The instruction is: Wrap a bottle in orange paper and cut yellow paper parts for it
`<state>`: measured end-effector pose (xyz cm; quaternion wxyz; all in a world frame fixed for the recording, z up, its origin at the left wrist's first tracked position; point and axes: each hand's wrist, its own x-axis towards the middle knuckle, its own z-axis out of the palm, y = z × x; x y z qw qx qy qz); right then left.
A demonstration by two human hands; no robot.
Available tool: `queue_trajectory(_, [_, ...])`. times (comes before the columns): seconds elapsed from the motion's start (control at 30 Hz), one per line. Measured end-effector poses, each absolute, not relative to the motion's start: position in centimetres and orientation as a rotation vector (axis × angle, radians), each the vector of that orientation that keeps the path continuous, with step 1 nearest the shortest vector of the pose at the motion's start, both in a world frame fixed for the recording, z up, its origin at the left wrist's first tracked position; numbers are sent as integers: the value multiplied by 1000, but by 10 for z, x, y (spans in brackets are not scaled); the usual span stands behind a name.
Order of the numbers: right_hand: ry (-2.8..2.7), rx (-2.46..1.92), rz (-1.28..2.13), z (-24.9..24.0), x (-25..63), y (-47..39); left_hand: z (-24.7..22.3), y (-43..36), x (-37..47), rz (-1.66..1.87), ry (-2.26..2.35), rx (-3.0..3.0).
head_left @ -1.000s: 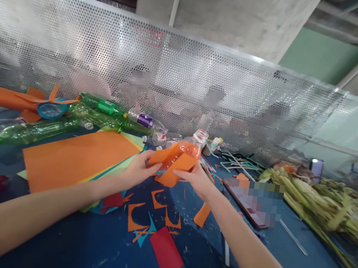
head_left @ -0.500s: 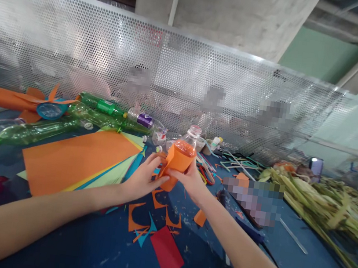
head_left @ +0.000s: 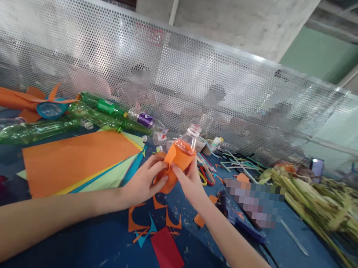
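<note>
A clear plastic bottle (head_left: 193,134) stands upright between my hands, its neck uncapped. Orange paper (head_left: 182,157) is wrapped around its body, and one edge sticks out toward the left. My left hand (head_left: 149,176) pinches that loose paper edge from the left side. Around the bottle's right side curl the fingers of my right hand (head_left: 189,180), with the thumb pressed on the front of the paper near the left fingertips. The far fingers of the right hand are hidden behind the bottle.
Orange sheets (head_left: 75,161) lie over other coloured sheets at left, near green bottles (head_left: 39,132). Orange scraps (head_left: 135,219) and a red paper piece (head_left: 167,254) lie in front. A blue glue gun (head_left: 245,227), corn husks (head_left: 316,202) and a perforated metal screen (head_left: 181,72) are beyond.
The left fingers have moved right and closed in on the paper edge. My right thumb has shifted onto the front of the wrap, and the loose edge lies closer to the bottle.
</note>
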<state>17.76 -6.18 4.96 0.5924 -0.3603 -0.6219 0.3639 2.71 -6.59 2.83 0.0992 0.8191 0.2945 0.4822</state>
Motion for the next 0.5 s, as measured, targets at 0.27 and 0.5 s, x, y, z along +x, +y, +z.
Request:
queue_trajectory(0.27, [-1266,-803,965,44,171,-64,20,-64,27,1412,961,2433])
queue_trajectory(0.5, [-1062,-729,1169,37,165,-65,15,-67,33,1395,1011,2456])
